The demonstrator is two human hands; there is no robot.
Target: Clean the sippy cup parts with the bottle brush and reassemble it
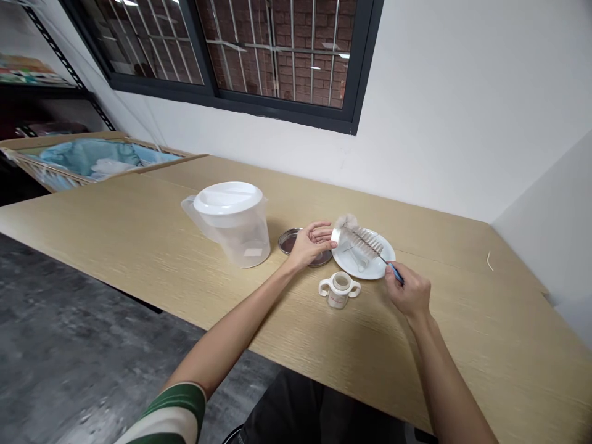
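Hand (R) [411,290] closed round brush [370,242], L hand [311,245] half-curled, pinching white pc [335,236]

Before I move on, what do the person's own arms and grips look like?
The left grip and right grip are bare, ungloved hands; no watch or bracelet shows. On the left arm, a sleeve banded in green and off-white leaves the forearm bare. No sleeve shows on the right arm.

A dark-framed window [206,58] (barred, with brick [303,71] beyond) sits in the white wall [444,105] above the pale wood desk [499,308]; left, a black shelf [37,90]; below, mottled grey floor [92,296].
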